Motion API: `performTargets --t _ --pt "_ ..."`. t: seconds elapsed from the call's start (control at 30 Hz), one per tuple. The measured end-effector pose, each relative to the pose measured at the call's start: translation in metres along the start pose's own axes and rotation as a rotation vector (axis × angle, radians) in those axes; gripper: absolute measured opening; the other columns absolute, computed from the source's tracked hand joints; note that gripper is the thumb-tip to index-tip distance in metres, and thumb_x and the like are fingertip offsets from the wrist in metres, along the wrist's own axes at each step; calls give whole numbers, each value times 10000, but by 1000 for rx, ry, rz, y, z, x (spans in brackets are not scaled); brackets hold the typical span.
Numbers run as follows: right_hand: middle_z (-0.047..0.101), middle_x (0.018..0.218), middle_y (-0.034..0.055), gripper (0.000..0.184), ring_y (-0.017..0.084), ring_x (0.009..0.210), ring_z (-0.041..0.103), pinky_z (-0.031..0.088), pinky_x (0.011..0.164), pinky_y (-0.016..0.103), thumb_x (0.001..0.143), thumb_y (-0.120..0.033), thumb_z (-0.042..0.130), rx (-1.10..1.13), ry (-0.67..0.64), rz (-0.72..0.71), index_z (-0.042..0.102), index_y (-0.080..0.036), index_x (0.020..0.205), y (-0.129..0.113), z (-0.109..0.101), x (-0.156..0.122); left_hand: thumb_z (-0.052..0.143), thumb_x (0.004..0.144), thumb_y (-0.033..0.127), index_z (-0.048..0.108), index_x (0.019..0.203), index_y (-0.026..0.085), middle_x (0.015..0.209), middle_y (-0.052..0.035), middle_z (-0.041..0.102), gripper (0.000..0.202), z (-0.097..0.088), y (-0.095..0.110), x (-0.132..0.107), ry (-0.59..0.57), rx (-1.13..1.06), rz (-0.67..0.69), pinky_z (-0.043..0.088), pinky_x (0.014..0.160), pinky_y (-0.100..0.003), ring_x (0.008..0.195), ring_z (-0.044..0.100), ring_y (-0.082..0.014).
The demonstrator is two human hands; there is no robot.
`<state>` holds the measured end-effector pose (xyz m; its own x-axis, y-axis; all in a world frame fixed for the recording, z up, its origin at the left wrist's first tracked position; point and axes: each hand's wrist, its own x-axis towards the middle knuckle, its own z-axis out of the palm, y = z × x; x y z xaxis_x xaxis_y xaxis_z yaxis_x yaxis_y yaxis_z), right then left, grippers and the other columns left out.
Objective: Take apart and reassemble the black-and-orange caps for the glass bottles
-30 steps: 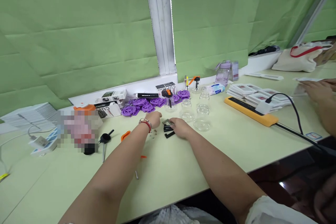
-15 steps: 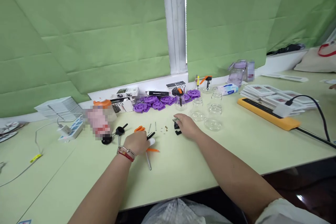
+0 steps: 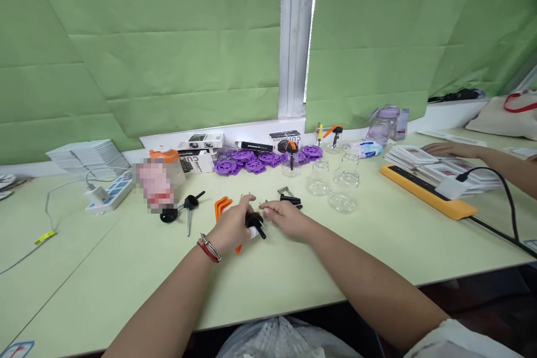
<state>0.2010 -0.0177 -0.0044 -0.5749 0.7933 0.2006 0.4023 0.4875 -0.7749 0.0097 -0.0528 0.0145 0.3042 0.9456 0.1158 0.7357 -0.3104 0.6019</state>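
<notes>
My left hand [image 3: 231,227] is closed round a small black part with a metal rod [image 3: 255,224], held just above the pale green table [image 3: 335,257]. My right hand [image 3: 285,218] lies close beside it, its fingers bent and touching the part's right end. An orange plastic clip [image 3: 221,206] lies right behind my left hand. Small black pieces and a spring [image 3: 288,197] lie just beyond my right hand. Three clear glass jars [image 3: 335,182] stand further right.
Purple gear-like discs [image 3: 251,160], boxes and a black-and-orange tool line the window sill side. A black knobbed tool [image 3: 189,204] and a blurred bottle [image 3: 159,182] are at the left. An orange power strip [image 3: 423,190] with a cable and card stacks lie right, where another person's hand [image 3: 448,149] rests.
My left hand came back from the far discs, took up the black part near the orange clip and brought it toward my right hand, which drew back from the small black pieces. The view swung left.
</notes>
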Motion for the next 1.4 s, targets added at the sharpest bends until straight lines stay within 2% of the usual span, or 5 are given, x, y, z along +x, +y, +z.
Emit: performTargets --t 0.17,0.33,0.53,0.87,1.4 --pt "451 505 -47 283 88 471 383 331 516 208 918 -271 392 197 -137 105 613 -152 788 -4 3 -2 691 630 236 418 1238 266 952 -32 650 668 1 2 -1 -105 -311 20 423 698 -289 729 593 -155" --pt "469 518 -45 288 72 465 395 335 512 201 895 -303 445 392 -115 180 553 -145 680 -9 3 -2 729 646 288 439 1147 222 860 -20 620 583 -8 0 0 -250 -816 -149 487 652 -309 744 597 -163" --pt "575 673 -14 150 70 493 463 348 475 198 817 -232 542 480 -110 263 612 -135 908 -6 7 -1 724 690 363 485 1018 192 881 -48 633 440 -7 -8 4 -286 -1030 -231 516 620 -320 786 642 -210" --pt "473 571 -46 90 78 511 365 286 501 202 764 -187 545 46 12 123 628 -163 739 3 19 0 760 656 318 567 969 155 882 -97 669 402 -21 -10 2 -240 -1125 -285 482 530 -278 743 674 -244" --pt "633 763 46 147 145 670 531 319 608 245 838 -180 455 -473 185 -26 597 -170 800 -37 22 7 659 714 284 638 806 100 796 -121 667 207 -18 -15 5 -22 -1416 -174 408 434 -198 603 622 -153"
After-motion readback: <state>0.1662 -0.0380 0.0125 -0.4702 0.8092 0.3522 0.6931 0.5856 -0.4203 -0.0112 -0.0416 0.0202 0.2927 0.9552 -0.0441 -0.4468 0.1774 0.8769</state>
